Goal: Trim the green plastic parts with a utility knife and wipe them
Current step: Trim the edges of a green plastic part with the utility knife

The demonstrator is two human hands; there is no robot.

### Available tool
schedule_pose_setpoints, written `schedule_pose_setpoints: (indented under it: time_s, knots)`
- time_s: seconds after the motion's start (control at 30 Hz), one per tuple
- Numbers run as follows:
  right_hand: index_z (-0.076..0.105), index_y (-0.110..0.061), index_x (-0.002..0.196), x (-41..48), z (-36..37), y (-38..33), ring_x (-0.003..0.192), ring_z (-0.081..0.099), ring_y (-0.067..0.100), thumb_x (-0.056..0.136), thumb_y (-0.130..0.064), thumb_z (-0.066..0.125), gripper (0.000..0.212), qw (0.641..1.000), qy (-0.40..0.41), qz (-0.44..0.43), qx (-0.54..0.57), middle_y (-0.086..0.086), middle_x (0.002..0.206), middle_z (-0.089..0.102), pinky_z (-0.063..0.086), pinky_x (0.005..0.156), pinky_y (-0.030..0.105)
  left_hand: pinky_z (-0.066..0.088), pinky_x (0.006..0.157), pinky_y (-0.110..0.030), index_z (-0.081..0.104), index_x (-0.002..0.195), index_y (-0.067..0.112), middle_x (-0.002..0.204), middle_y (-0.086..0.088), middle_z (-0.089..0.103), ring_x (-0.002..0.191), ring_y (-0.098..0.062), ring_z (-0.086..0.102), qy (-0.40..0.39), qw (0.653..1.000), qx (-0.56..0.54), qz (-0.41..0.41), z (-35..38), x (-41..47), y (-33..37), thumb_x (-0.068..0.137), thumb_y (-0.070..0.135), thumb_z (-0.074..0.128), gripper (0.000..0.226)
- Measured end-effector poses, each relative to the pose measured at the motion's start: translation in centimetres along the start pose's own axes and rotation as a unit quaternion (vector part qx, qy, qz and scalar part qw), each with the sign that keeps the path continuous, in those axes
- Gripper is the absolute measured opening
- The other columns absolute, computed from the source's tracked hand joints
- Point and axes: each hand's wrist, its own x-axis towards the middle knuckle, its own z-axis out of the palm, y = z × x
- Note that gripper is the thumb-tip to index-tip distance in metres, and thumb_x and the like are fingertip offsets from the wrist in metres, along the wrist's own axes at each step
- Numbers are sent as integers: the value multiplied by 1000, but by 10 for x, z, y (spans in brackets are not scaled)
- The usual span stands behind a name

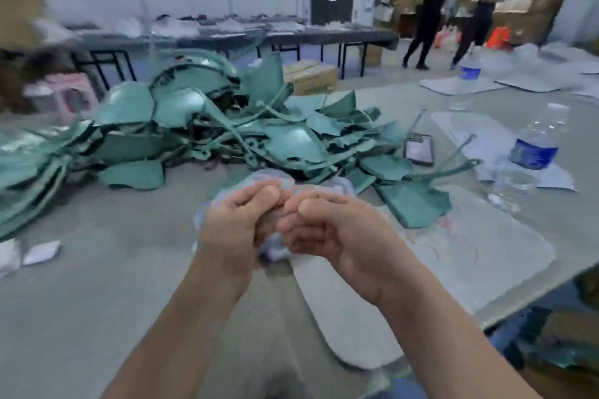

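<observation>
1. The cloth (256,178) is pale blue-white and bunched between both hands, above the near-centre of the bench (113,269).
2. The left hand (236,223) has its fingers curled round the left side of the cloth, thumb on top.
3. The right hand (334,233) is curled on the right side, thumb pressed over the wad. The two hands touch, which looks like gathering or refolding the cloth for a wiping face.
4. Whether a small part sits inside the wad, I cannot tell because of blur. No utility knife is visible.
5. The pile of green plastic parts (201,126) is heaped from far-left to centre, just beyond the hands. It is probably the work stock, kept within reach.
6. One flat green part (413,204) lies apart, just right of the hands, partly on a paper sheet (479,236). It is possibly the one in work.
7. Judgement: this is the wipe step and the cloth is being readied.
8. A phone (418,149) lies right of the pile, with a water bottle (534,146) further right.
9. Two people (431,10) stand far right, well apart from the bench.
</observation>
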Motion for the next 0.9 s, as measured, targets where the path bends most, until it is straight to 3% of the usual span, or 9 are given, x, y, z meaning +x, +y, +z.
schedule_pose_setpoints:
  time_s: [0.13, 0.3, 0.37, 0.43, 0.5, 0.57, 0.77, 0.83, 0.9]
  knots:
    - [70, -4, 89, 75, 52, 18, 70, 61, 24, 92, 2, 61, 11, 995, 9, 8, -103, 19, 84, 69, 51, 64, 26, 50, 47, -18, 61, 42, 19, 47, -4, 56, 49, -12, 63, 203, 979, -14, 27, -83, 21, 14, 91, 47, 65, 57]
    - [63, -25, 123, 149, 91, 51, 57, 58, 14, 90, -16, 63, 35, 908, 43, -46, -414, -2, 85, 68, 38, 47, 11, 54, 63, -30, 70, 61, 12, 59, -8, 70, 56, -16, 70, 383, 922, -19, 49, -165, 45, 8, 101, 34, 60, 47]
    - [48, -30, 144, 174, 103, 58, 81, 66, 0, 90, -25, 63, 57, 873, 25, -79, -481, 4, 121, 68, 48, 70, 11, 53, 66, -32, 75, 61, 17, 67, 0, 75, 65, -15, 72, 443, 890, 72, 80, -189, 51, -2, 99, 34, 60, 45]
    - [33, -28, 156, 200, 114, 62, 144, 38, 9, 92, -31, 63, 72, 836, 25, -116, -536, 1, 162, 34, 33, 116, 28, 49, 67, -30, 76, 62, 32, 68, 13, 74, 72, -10, 70, 492, 853, 147, 90, -208, 52, -9, 94, 31, 60, 36]
    - [22, -27, 161, 225, 125, 65, 157, 7, 16, 94, -35, 62, 78, 801, 36, -154, -577, -2, 170, 12, 11, 125, 35, 45, 65, -25, 75, 61, 33, 69, 20, 72, 72, 0, 67, 513, 842, 146, 85, -220, 55, -10, 89, 26, 60, 33]
    - [17, -26, 161, 253, 132, 62, 157, 1, 19, 94, -39, 63, 82, 771, 53, -199, -603, 0, 171, 7, 6, 125, 36, 40, 65, -15, 73, 63, 31, 72, 23, 70, 77, 5, 63, 509, 836, 188, 77, -227, 59, -13, 91, 25, 62, 30]
    - [7, -26, 162, 336, 141, 60, 158, -2, 28, 91, -44, 67, 94, 703, 41, -183, -686, 6, 171, 2, 15, 125, 47, 44, 80, -27, 78, 82, 35, 83, 24, 70, 82, 3, 60, 474, 854, 210, 32, -239, 66, -22, 89, 23, 68, 17]
    - [11, -26, 160, 349, 138, 70, 156, 3, 30, 91, -37, 66, 88, 641, 49, -187, -743, 9, 170, 7, 26, 122, 48, 44, 76, -21, 80, 85, 35, 87, 24, 72, 84, 12, 58, 463, 860, 212, 31, -241, 70, -24, 89, 21, 68, 19]
    - [29, -24, 151, 357, 134, 76, 143, 29, 33, 88, -22, 65, 73, 565, 95, -247, -781, 12, 155, 34, 39, 108, 45, 42, 74, -16, 80, 85, 37, 88, 28, 69, 84, 15, 56, 459, 861, 217, 31, -244, 73, -25, 88, 20, 69, 20]
